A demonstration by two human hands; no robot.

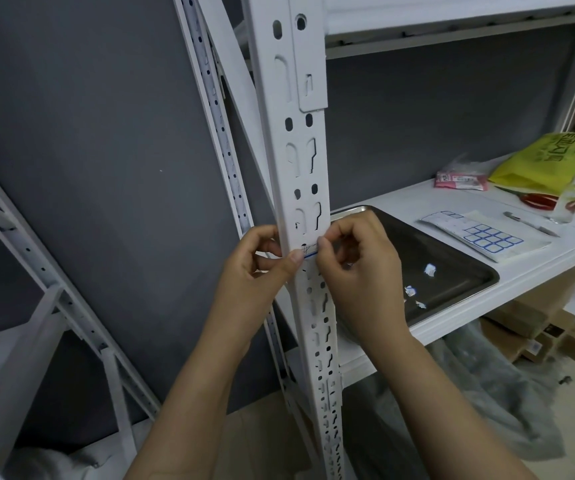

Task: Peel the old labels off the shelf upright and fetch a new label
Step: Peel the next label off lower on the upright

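Item: old label (309, 252), a white strip with a blue border and handwriting too small to read. It is stuck to the front face of the white shelf upright (300, 188), just below shelf height. Its long axis runs across the upright, which stands vertical and is punched with slots. The label lies directly between the two hands. The left hand (262, 263) grips the upright from the left edge, fingers curled behind and thumb laid flat on the label's left end. The right hand (352, 261) comes in from the right, thumb and forefinger pinching at the label's right edge, so any peel would likely run right to left, across the post. For the fetch, the sheet of new labels (487, 235) lies on the shelf board to the right, beyond the metal tray (452, 251) that holds torn label scraps (430, 270). It is well clear of the upright and nearer the right hand. Hidden or unclear: the label's left end under the thumb, whether its right corner has lifted, and any further labels behind the hands.
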